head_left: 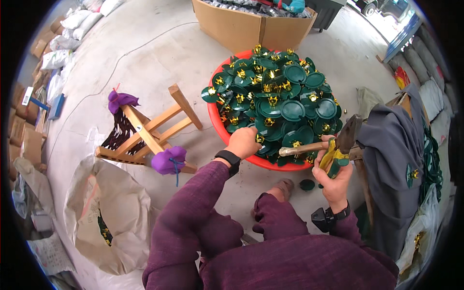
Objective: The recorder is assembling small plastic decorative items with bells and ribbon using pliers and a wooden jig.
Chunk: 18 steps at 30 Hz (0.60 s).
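Observation:
My right hand (333, 177) is wrapped round pliers (333, 159) with yellow and green handles, their dark jaws pointing up and away. Beside them a rounded wooden handle (303, 148) reaches left over the basin; whether my fingers also hold it I cannot tell. At the near left rim of a red basin (216, 126), my left hand (243, 142) is closed, fingertips pinched among the pieces; what they grip is hidden. Heaped in the basin are many round dark-green plastic discs (293, 110), several showing shiny gold prong-like fittings (273, 100).
A wooden stool (140, 133) with purple cloth lies tipped at left. Nearer stands a pale woven sack (121, 193). A cardboard box (232, 26) is beyond the basin. Grey cloth (394, 169) drapes at right. One loose disc (307, 184) lies by my foot.

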### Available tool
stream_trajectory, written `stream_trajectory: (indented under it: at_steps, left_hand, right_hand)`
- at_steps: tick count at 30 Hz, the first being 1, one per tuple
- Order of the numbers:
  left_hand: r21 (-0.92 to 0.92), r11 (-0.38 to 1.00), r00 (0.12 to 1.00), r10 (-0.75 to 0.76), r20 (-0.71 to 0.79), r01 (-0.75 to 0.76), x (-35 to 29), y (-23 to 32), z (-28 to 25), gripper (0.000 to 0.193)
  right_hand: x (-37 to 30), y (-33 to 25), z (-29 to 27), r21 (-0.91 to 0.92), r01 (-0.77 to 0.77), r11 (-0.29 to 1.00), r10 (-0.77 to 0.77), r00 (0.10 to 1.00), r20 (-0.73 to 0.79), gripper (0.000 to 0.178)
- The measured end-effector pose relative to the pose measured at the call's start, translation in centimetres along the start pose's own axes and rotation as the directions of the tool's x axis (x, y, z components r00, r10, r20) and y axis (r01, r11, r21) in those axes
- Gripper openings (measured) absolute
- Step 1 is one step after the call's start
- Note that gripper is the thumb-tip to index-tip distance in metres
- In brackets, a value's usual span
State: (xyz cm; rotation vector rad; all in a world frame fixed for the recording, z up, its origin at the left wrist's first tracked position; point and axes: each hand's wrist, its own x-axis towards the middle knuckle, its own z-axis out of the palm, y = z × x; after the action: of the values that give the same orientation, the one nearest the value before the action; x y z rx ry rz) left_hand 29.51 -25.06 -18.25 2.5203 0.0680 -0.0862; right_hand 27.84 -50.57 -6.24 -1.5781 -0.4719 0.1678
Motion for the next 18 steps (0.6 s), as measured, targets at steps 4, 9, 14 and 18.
stream_trajectory:
  at_steps: [4, 9, 14, 18]
  left_hand:
    - [-0.042, 0.998, 0.981, -0.043, -0.190, 0.036, 0.6, -1.3, 4.1, 0.029]
    - [-0.057, 0.998, 0.976, -0.006, -0.217, -0.007, -0.8, -0.4, 1.9, 0.024]
    - [-0.167, 0.980, 0.936, 0.047, -0.350, -0.111, -7.4, -0.6, -6.0, 0.027]
    - [-0.266, 0.963, 0.715, -0.156, -0.681, -0.044, -15.8, -3.9, -11.4, 0.027]
  right_hand:
    - [0.7, 0.8, 0.7, 0.032, -0.005, 0.999, 0.005, 1.000, 0.005, 0.064]
    - [0.6, 1.6, 0.1, 0.025, 0.050, 0.998, -0.050, 0.999, 0.007, 0.057]
    - [1.5, 0.5, 1.6, 0.089, 0.041, 0.995, -0.046, 0.997, 0.055, 0.054]
    - [2.6, -1.5, 4.9, 0.138, 0.084, 0.987, -0.103, 0.984, 0.142, 0.054]
